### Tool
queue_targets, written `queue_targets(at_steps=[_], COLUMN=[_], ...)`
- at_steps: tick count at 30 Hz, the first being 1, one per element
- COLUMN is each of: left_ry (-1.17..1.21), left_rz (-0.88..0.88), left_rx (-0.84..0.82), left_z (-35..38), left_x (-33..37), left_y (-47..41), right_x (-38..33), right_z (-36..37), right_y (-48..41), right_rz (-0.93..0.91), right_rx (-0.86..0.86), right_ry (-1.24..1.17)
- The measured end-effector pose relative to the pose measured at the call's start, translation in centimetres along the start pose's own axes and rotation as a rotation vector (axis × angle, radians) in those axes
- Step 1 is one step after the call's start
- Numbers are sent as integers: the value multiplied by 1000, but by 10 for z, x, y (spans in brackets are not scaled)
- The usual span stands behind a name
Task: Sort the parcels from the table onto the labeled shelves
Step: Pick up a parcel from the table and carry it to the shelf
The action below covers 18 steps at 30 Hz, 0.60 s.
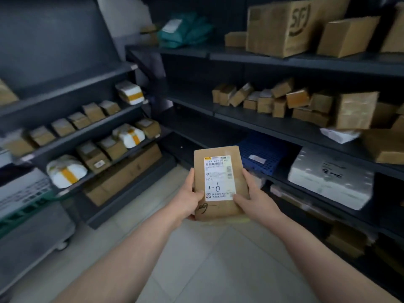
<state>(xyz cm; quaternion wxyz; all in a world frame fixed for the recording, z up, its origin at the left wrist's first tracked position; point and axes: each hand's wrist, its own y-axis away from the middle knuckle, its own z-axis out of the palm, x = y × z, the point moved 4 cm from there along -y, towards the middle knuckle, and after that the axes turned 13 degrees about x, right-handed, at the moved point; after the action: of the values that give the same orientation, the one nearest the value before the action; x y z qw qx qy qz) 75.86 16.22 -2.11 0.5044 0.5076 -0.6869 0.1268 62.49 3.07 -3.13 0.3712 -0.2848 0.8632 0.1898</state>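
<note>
The left hand (188, 197) and the right hand (251, 200) are gripping a brown parcel (220, 183) by its near corners. Each grip is clamped on the cardboard, thumbs lying on top and the other fingers curling underneath. The parcel is hanging in the air over the tiled floor (196, 259), touching no shelf, and its white label (218, 169) is facing up with "1-6" handwritten on it. Because only the near end is being held, the far end could be dipping out of the grip if either hand loosens, and a drop here would land on the tiles. Further off, the left shelves (87, 132) are carrying small boxes and white bundles (65, 171) packed close together, and the right shelves (273, 125) are holding a loose pile of small boxes (273, 99). The shelf markings are too blurred to read, so the likelier slip is a wrong slot — or a neighbour getting nudged off a crowded edge while the parcel is being pushed in.
</note>
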Motion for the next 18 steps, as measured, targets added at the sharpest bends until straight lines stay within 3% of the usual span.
queue_targets(at_steps=[8,18], left_ry=[13,130], left_rz=[-77,-157], left_rx=[221,468], left_z=[-148,-272], left_x=[-19,-21], left_y=[-61,-145], right_x=[-128,-259], right_z=[106,197], right_y=[-53,-150], right_rz=[-132,-335], right_rx=[-119,-261], right_ry=[-49,-63])
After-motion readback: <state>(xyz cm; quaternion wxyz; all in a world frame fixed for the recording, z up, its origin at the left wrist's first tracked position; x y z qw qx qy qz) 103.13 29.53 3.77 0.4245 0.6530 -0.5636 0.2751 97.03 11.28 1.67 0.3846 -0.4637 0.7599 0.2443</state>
